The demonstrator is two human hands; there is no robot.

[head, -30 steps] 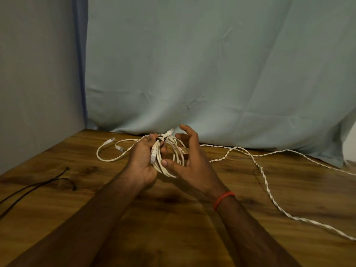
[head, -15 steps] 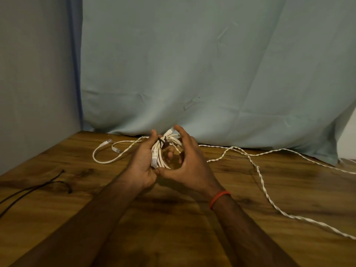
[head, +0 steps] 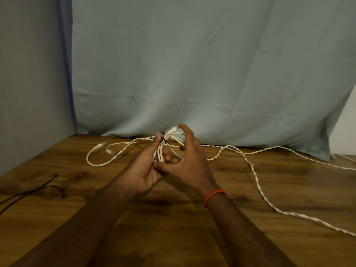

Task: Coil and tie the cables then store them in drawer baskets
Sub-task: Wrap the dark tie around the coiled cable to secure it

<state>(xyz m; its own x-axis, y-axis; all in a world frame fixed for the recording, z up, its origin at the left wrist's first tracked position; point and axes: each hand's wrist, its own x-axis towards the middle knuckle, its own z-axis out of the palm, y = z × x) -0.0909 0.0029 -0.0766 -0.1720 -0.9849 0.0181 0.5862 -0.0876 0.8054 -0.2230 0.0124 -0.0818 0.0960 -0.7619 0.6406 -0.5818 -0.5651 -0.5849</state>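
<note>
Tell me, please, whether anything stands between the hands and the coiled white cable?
Nothing visible does: the left hand and right hand both hold the coiled white cable directly, above the wooden table. The drawer baskets are out of view, so the way there cannot be judged.

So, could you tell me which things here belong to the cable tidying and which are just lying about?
In the job: white coil, held by left hand and right hand; dark tie on it; loose white cable, twisted white cable, black cable, all uncoiled on the table.
Just there: blue cloth; red wristband.
</note>
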